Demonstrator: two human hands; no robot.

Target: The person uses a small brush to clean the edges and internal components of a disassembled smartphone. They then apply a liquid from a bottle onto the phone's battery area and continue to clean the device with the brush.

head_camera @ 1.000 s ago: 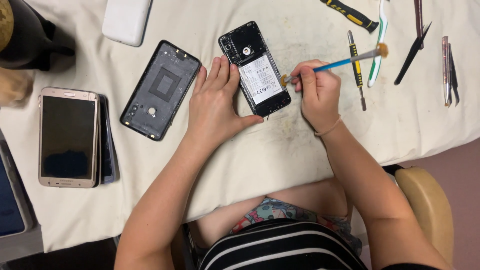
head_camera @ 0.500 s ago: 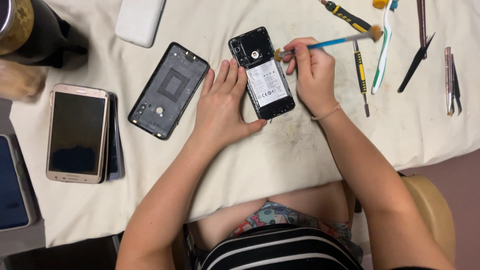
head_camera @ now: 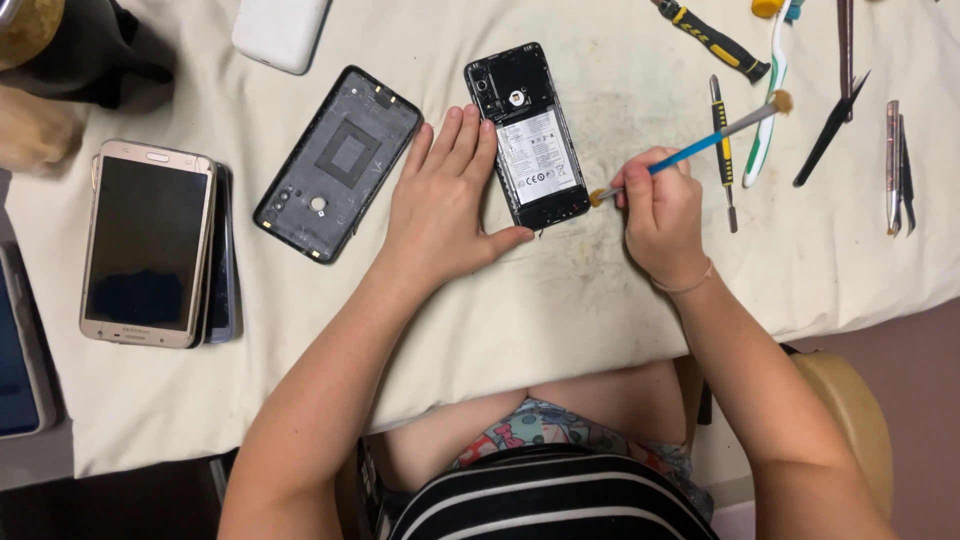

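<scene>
An opened black phone (head_camera: 530, 135) lies face down on the cream cloth, its battery and inner parts showing. My left hand (head_camera: 445, 205) rests flat beside it, fingers along its left edge and thumb under its lower end. My right hand (head_camera: 660, 210) grips a small blue-handled brush (head_camera: 690, 150); the bristle tip touches the phone's lower right corner. The phone's removed black back cover (head_camera: 338, 162) lies to the left of my left hand.
Gold phone (head_camera: 148, 243) stacked on a dark one at left. White device (head_camera: 282, 32) at top. Screwdrivers (head_camera: 722, 145), a toothbrush (head_camera: 765, 110), tweezers (head_camera: 895, 165) and a black pick lie at right. Dark bag (head_camera: 90, 60) top left. Table edge (head_camera: 850, 315) runs near my lap.
My right hand has brought the brush down from the phone's top to its lower right corner. The left hand stays on the phone.
</scene>
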